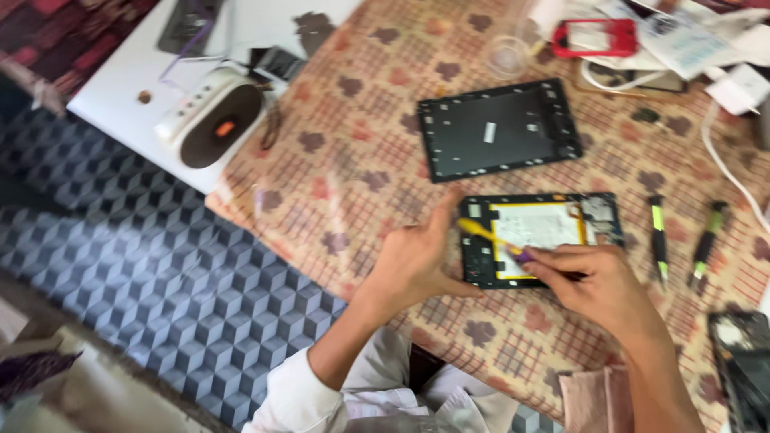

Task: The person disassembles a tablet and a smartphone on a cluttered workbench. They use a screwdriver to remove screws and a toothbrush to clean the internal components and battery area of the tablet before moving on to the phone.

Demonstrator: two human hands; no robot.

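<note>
The opened tablet [539,238], white battery showing, lies on the patterned tablecloth [361,160]. The left hand [417,261] braces the tablet's left edge, fingers curled against the frame. The right hand [597,285] covers its lower right corner, fingers pinched together on a yellow pry tool [485,232] that slants across the tablet's left part. Just above the tablet lies a detached black screen panel [497,128]. Right of the tablet lie two green-handled screwdrivers [658,236], clear of both hands.
</note>
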